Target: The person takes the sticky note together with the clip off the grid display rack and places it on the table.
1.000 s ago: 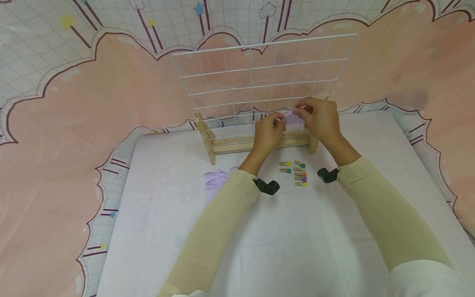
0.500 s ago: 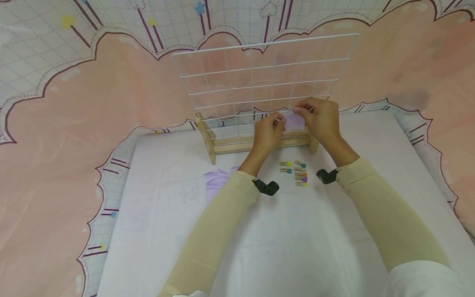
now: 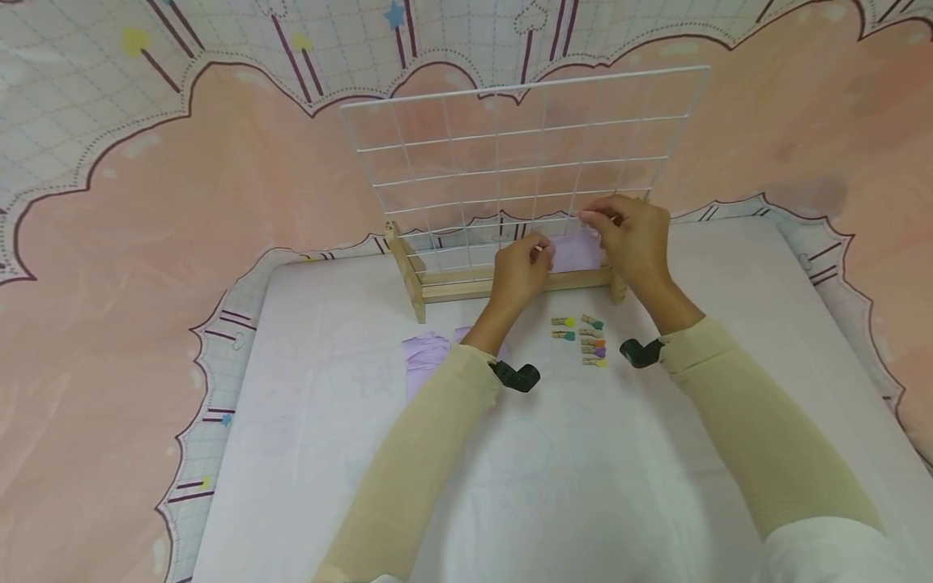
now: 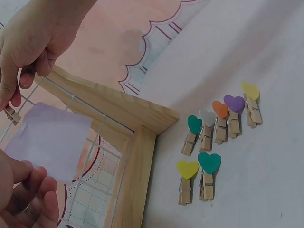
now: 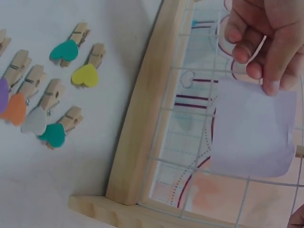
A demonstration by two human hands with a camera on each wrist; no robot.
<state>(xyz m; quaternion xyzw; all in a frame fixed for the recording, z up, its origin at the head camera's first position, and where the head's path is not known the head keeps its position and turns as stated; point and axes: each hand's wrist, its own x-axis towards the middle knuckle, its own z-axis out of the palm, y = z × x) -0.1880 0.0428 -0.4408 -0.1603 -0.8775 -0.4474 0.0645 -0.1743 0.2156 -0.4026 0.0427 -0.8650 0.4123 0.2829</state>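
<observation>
A thin lilac square sheet [image 5: 254, 128], paper or cloth, hangs flat against the white wire grid [image 3: 517, 150]. My left hand [image 3: 519, 271] has its fingers curled at the sheet's left edge, with the thumb overlapping that edge. At the sheet's upper right, my right hand [image 3: 637, 239] pinches a small wooden clothespin [image 4: 13, 116], which sits by the sheet's corner and a grid wire. Whether the clothespin's mouth grips the sheet cannot be seen. In the right wrist view the right hand is mostly out of frame.
The grid stands in a wooden base [image 3: 459, 288] at the table's back. Several heart-topped clothespins [image 4: 207, 175] lie in front of it, in green, yellow, orange, purple and white. More wrinkled lilac sheets [image 3: 426, 356] lie at left, partly behind my left forearm.
My left hand has shifted slightly left and down. The sheet, earlier mostly hidden or bunched between the hands, now hangs spread out lower on the grid. The right hand stays nearly in place.
</observation>
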